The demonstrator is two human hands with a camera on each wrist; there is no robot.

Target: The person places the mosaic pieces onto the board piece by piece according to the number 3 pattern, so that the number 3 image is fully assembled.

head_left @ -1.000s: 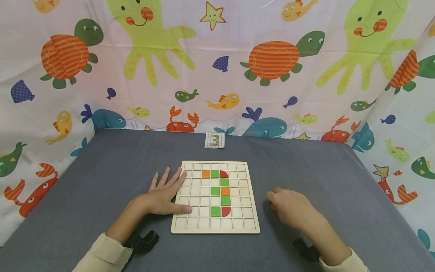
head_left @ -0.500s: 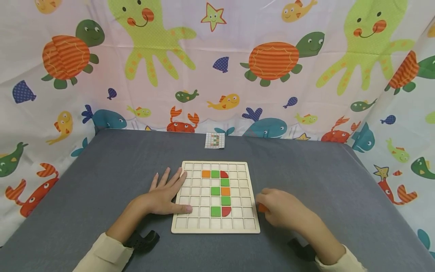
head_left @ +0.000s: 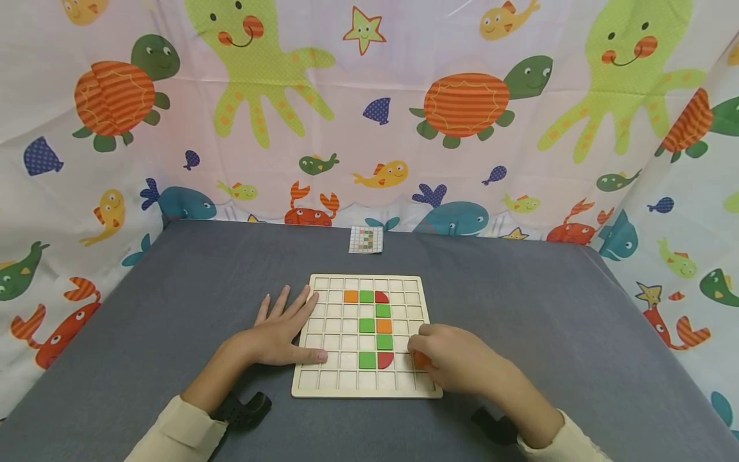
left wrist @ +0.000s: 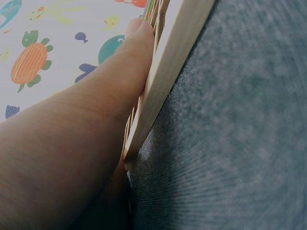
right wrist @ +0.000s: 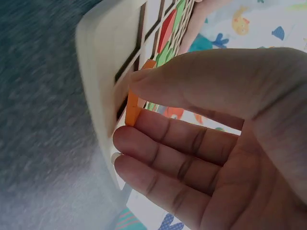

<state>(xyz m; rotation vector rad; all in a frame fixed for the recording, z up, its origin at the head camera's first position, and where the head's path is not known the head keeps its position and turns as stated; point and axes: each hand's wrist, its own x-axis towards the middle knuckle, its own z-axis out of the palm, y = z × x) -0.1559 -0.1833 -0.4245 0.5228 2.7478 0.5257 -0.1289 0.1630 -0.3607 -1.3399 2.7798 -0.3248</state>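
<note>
A wooden grid board [head_left: 340, 382] lies on the table, holding green, orange and red tiles such as the green square [head_left: 367, 360] and the red rounded tile [head_left: 385, 360]. My left hand [head_left: 274, 337] rests with spread, straight fingers on the board's left edge, thumb across the lower-left cells; in the left wrist view the thumb lies along the wooden rim [left wrist: 163, 72]. Over the board's right side, my right hand [head_left: 456, 359] pinches an orange square tile [right wrist: 133, 103] between thumb and fingers. In the right wrist view the tile is tilted on edge, close over the grid.
A small pattern card [head_left: 366, 239] with a printed grid lies at the back of the grey table [head_left: 231, 256]. Behind and beside the table hangs a curtain [head_left: 346, 128] printed with sea animals. A black wrist strap [head_left: 245, 410] shows below the left forearm.
My right hand has moved left from the table beside the board to over its right columns, carrying the orange tile. The left hand has stayed in place on the board.
</note>
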